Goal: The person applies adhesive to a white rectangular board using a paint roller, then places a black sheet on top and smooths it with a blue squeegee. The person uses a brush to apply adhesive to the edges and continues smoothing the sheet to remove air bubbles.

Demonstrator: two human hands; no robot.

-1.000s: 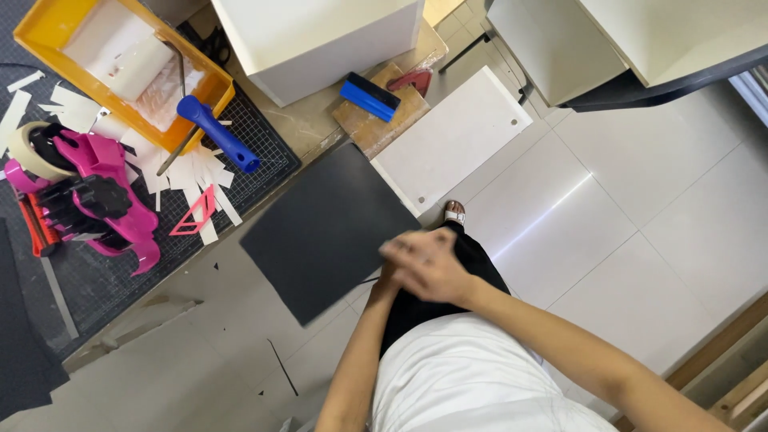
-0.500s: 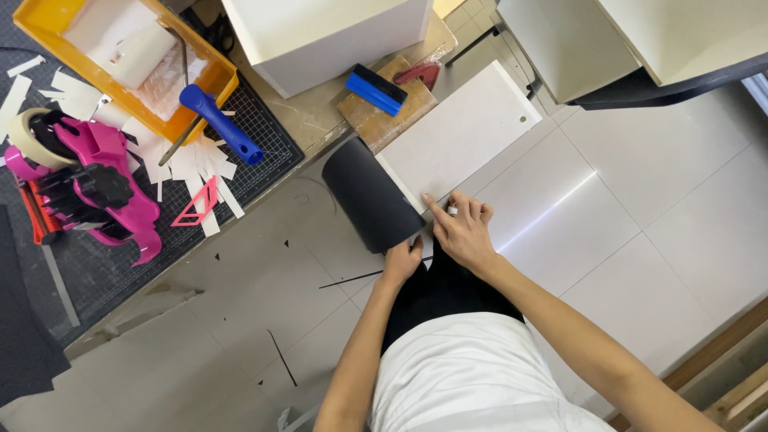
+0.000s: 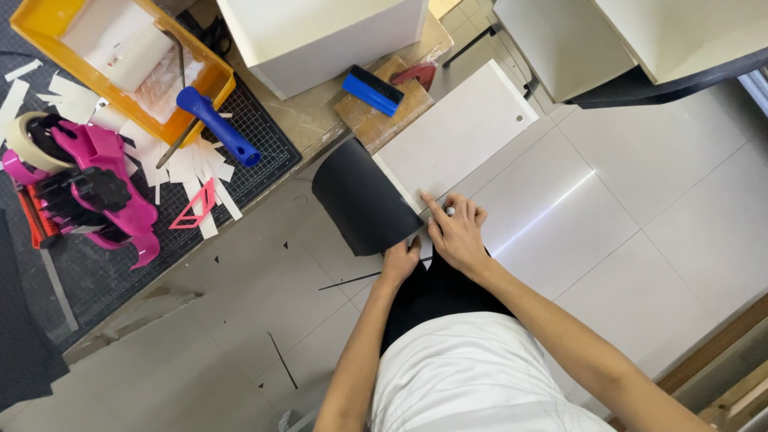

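A black flexible sheet (image 3: 358, 200) lies curled on the tiled floor, its right edge resting along the left edge of a white board (image 3: 468, 128). My left hand (image 3: 400, 258) grips the sheet's near corner. My right hand (image 3: 456, 228) rests where sheet and board meet, index finger stretched out and pressing down on the sheet's edge, the other fingers loosely bent. My arms reach forward over my white shirt and dark trousers.
A dark cutting mat (image 3: 264, 152) at left carries a yellow tray (image 3: 204, 80), a blue-handled tool (image 3: 218, 126), a pink tape dispenser (image 3: 96, 188), a tape roll (image 3: 22, 140), a pink triangle (image 3: 196, 210) and paper strips. A blue squeegee (image 3: 372, 90) sits on a wooden block. White cabinets stand behind.
The black sheet went from lying flat in front of me to curling up against the white board. Both hands moved forward to its right edge, and the right index finger now presses there.
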